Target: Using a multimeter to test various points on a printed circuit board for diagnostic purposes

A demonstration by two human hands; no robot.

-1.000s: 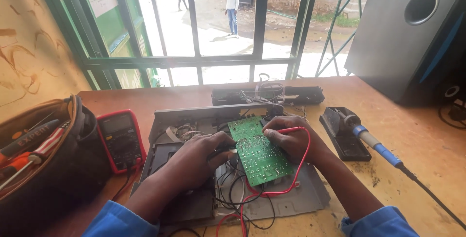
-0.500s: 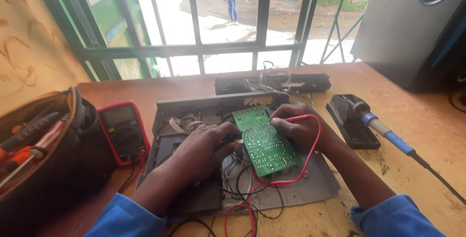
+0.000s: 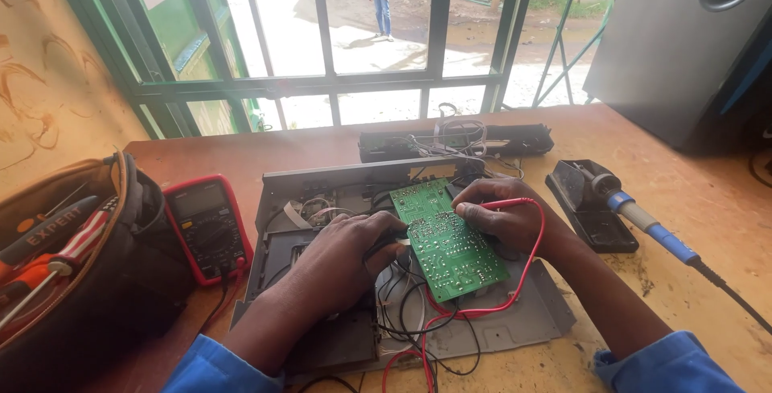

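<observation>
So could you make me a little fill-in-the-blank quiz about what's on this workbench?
1. Both hands work on a circuit board whose colour is ____.
2. The right hand holds a probe with a ____ wire.
3. The multimeter with the red casing lies to the ____ of the open metal chassis.
4. The soldering iron with the blue handle rests on a ____ stand.

Missing words: green; red; left; black

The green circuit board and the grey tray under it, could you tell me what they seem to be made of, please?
Green circuit board: apparently rigid laminate with a glossy green coating, dotted with shiny solder points. Grey tray: seemingly thin painted sheet metal, matt, with folded edges.
</observation>
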